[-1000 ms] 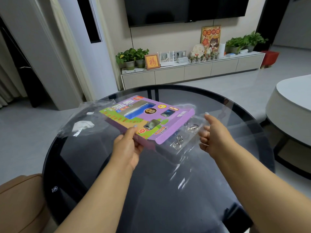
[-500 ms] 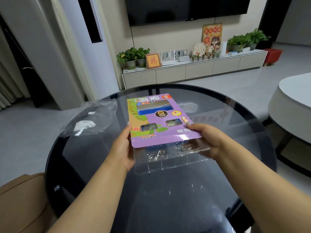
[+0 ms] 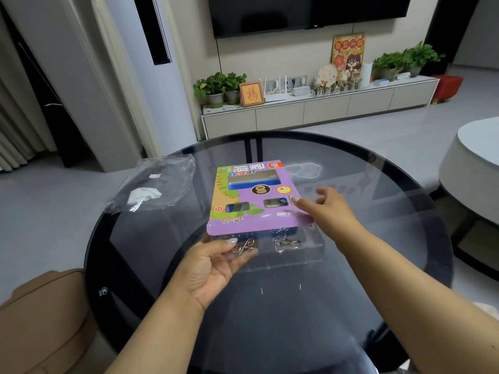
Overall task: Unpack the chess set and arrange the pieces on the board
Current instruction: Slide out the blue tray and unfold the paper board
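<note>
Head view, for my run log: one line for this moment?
left hand holds clear tray | right hand on purple card | bag on glass table

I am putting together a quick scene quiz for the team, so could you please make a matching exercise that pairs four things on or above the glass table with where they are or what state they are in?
Things:
1. purple package
2. crumpled clear bag
3. left hand
4. right hand

Places or states:
A. lies on the far left of the glass table, touched by no hand
B. supports the clear tray from below at its near left corner
C. reaches over the right edge of the package, forefinger on the card
D. purple card sleeve half slid off a clear tray of metal pieces

Pairs: 1-D, 2-A, 3-B, 4-C
</note>
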